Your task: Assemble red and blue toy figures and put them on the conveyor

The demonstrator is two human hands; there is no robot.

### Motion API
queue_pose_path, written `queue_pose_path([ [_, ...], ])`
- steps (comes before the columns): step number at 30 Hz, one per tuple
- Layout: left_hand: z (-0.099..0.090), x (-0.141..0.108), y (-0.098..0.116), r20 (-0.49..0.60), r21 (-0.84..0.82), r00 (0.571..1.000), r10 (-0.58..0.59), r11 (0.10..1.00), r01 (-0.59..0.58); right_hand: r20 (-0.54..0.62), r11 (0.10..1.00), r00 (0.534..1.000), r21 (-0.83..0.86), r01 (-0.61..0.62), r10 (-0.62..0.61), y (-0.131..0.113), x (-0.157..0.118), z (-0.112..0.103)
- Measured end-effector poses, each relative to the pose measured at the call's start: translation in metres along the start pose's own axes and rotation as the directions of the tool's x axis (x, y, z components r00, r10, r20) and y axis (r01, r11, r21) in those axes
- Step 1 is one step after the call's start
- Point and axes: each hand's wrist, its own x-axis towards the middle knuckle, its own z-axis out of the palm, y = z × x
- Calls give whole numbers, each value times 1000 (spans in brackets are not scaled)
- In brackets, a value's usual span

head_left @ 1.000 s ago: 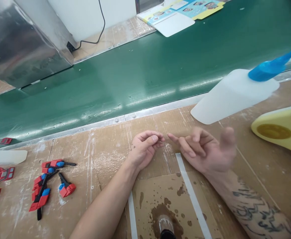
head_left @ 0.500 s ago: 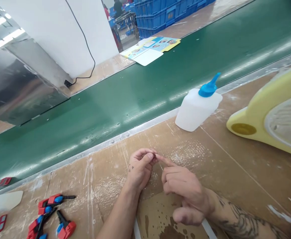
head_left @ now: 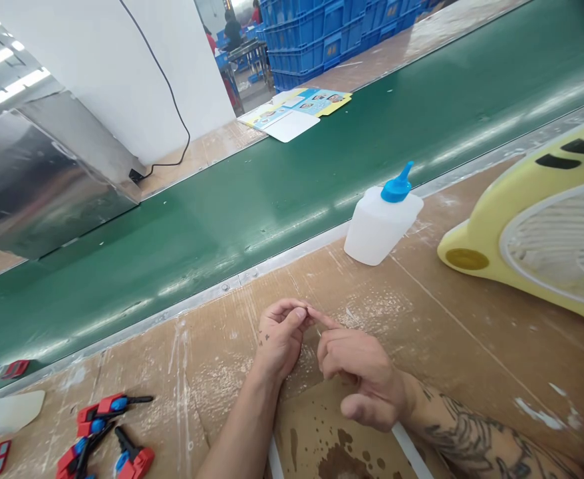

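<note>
My left hand [head_left: 283, 336] is in the middle of the view, its thumb and fingertips pinched together; whatever is between them is hidden or too small to make out. My right hand [head_left: 359, 372] comes in from the right, with its index finger stretched out and touching the left fingertips. The other right fingers are curled and the thumb stands apart; nothing shows in that hand. Below both hands lies a brown cardboard sheet [head_left: 312, 419] with dark wet spots. A white squeeze bottle [head_left: 382, 223] with a blue nozzle stands beyond the right hand.
A yellow fan [head_left: 481, 226] stands at the right. Several red, blue and black toy parts [head_left: 95, 436] lie at lower left. A green conveyor belt [head_left: 212, 219] crosses behind the table, with a small red part [head_left: 12, 368] on it. Blue crates [head_left: 322, 43] are stacked beyond printed cardboard [head_left: 296, 123].
The view has shifted slightly, so the bottle and fan appear farther left. My right hand has moved a little left, its index finger still at my left fingertips.
</note>
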Motion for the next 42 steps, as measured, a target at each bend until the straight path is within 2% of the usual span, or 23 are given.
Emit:
queue_pose_path([
  [13,-2,-1,-2,47,109,997,66,992,-70,-21,994,999,101,-44,46,0,2,-2],
  [19,-4,-1,-2,62,141,995,74,987,-82,-19,984,994,145,-100,104,-1,2,-6],
  [23,-4,-1,-2,59,144,995,76,986,-84,-29,985,995,148,-86,91,0,3,-8],
  [31,-3,-1,0,74,102,997,6,995,-14,-27,988,996,130,-79,83,-1,3,-10],
  [38,-6,-1,2,129,52,991,-26,998,20,-37,987,995,131,-91,97,-1,3,-11],
  [42,-6,-1,2,122,36,992,-26,999,22,-49,988,995,131,-76,83,0,2,-8],
])
